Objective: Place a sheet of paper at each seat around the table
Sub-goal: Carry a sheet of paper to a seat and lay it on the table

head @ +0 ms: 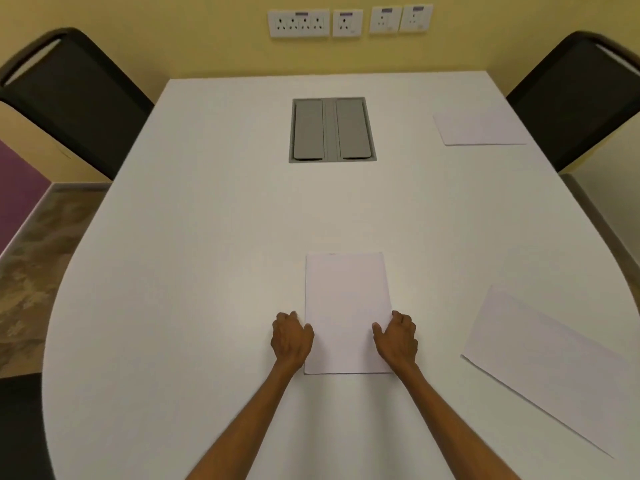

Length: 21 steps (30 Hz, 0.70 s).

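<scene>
— Paper stack [346, 306]: position and hold?

— It lies flat on the white table [207, 271], near centre, directly before the person, with its long side running away from them. The left hand [292, 339] is closed narrowly on its left edge, fingers curled down beside it and thumb at the margin. The right hand [396, 337] mirrors this on the right edge, thumb laid on the top face. Whether any fingertip is under the paper, I cannot tell.

— Recommended handling for this step?

— My judgement is that the pile is being steadied so a sheet can be taken. Starting from the left, the place before the left chair [79, 98] has no sheet, so it is the likely next delivery. Pin the pile with one hand and raise one corner of the top leaf with the other thumb. Confirm that only one leaf has separated. Carry it supported, since it will likely droop if held by a single edge. Lay it square to the table edge, clear of the grey cable hatch [332, 129].

— Appearance of the paper?

— Plain white and unmarked, with edges aligned. A thin shadow along the near edge suggests several leaves, but this is unconfirmed. To the right, the near-right sheet [554, 368] lies flat but skewed. The far-right sheet [479, 128] lies flat before the right chair [575, 98].
</scene>
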Each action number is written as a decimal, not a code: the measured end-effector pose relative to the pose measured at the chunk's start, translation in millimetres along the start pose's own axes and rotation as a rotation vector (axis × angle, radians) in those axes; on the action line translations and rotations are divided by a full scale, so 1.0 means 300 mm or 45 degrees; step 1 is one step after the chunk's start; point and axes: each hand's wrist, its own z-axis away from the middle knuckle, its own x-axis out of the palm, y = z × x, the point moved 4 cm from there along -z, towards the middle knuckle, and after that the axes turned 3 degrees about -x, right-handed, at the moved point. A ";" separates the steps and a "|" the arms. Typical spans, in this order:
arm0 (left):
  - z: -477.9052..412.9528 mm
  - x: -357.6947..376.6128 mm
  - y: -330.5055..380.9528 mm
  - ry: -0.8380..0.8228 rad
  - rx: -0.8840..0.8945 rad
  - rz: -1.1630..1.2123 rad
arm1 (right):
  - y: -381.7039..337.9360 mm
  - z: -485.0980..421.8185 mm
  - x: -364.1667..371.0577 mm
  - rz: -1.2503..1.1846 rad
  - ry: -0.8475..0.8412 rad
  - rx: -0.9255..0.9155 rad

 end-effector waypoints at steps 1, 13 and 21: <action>-0.008 0.007 0.005 0.010 0.003 0.000 | 0.000 -0.006 0.012 0.019 0.003 0.011; -0.003 0.072 0.012 0.049 0.018 0.059 | -0.021 0.009 0.057 -0.110 0.154 0.114; 0.020 0.084 0.025 0.128 0.048 0.124 | -0.022 0.019 0.058 -0.126 0.188 0.120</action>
